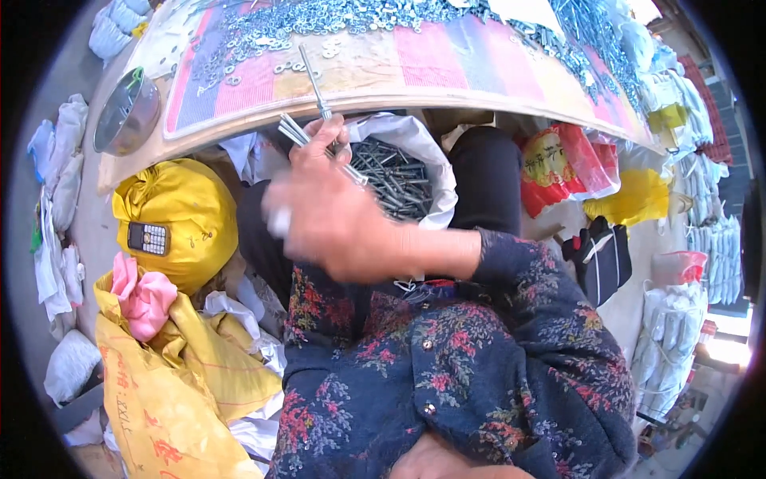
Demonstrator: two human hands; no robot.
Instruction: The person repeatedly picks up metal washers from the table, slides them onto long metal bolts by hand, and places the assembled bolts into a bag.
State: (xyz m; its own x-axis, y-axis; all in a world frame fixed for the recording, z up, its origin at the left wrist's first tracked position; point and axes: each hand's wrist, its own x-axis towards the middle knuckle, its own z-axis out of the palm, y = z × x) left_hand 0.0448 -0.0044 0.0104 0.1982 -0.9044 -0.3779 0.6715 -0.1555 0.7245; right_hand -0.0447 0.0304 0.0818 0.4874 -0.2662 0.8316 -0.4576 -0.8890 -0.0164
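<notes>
My left hand (325,142) is closed on several long thin metal bolts (294,130), above an open white sack. One bolt (311,76) points up toward the table, with a nut or washer-like piece low on its shaft. My right hand (335,223) crosses in front of the left from the right side and hides much of it. Motion smears its fingers, so what it holds does not show. A pale patch shows at its left edge. Dark bolts (391,180) fill the white sack (443,172) between my knees.
Washers (263,40) and more bolts (582,40) are spread on the striped tabletop (431,60). A metal bowl (132,120) sits at its left edge. Left of me are a yellow bundle (195,215) with a keypad phone (148,238) and yellow sacking (159,399); a red bag (554,164) is right.
</notes>
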